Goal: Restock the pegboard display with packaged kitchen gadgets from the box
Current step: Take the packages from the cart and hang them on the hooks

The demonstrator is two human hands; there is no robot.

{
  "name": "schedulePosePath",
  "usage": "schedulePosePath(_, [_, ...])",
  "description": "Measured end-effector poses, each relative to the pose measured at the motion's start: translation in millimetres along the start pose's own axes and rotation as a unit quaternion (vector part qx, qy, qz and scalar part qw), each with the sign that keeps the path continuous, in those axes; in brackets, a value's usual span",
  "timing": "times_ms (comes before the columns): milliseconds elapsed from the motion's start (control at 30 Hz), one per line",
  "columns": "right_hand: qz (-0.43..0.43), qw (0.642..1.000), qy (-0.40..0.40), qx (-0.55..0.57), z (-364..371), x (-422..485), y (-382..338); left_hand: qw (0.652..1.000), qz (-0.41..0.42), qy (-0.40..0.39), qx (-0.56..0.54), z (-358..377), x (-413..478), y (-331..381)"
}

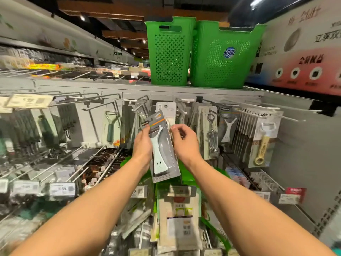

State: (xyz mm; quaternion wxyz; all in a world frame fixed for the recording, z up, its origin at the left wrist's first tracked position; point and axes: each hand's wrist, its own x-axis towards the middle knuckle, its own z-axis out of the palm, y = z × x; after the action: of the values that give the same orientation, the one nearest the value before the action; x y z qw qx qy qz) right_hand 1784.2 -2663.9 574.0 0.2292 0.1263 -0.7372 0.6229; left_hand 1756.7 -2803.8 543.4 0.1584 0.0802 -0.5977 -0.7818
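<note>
Nearest you, low in the view, pale packets (180,218) hang on the lower pegs, with something green behind them; the supply box cannot be made out, so don't count on it being within reach

Above them, both your hands are on the job. Your left hand (143,143) grips the packaged peeler (163,154) along its left edge, thumb across the front of the blister. Your right hand (184,142) has its fingers curled, thumb and forefinger pinching at the pack's upper right edge, as far as can be told; it may also be catching the pale card (164,107) hanging just behind. The pack is off the peg and held in the air, tilted with its top leaning left, close in front of the top row of the pegboard

This looks like the hanging step: pack chosen, not yet on a peg. Next you need to square the card upright, find its hang hole at the top, meet it to the tip of the peg carrying the matching goods, then slide it back. An empty hook (99,106) stands to the left, and a row of similar white peelers (227,128) hangs to the right, so check which peg fits

Farthest off, two green baskets (169,52) sit on top of the shelf unit
</note>
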Motion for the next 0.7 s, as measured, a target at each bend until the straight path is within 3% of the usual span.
schedulePosePath(367, [-0.028, 0.998, 0.005, -0.062, 20, -65, -24, 0.996, -0.024, 0.058, -0.063, -47, -50, 24])
schedulePosePath(700, [-0.051, 0.997, -0.035, -0.051, 103, -77, -59, 0.992, -0.007, 0.121, -0.047, -136, -65, 71])
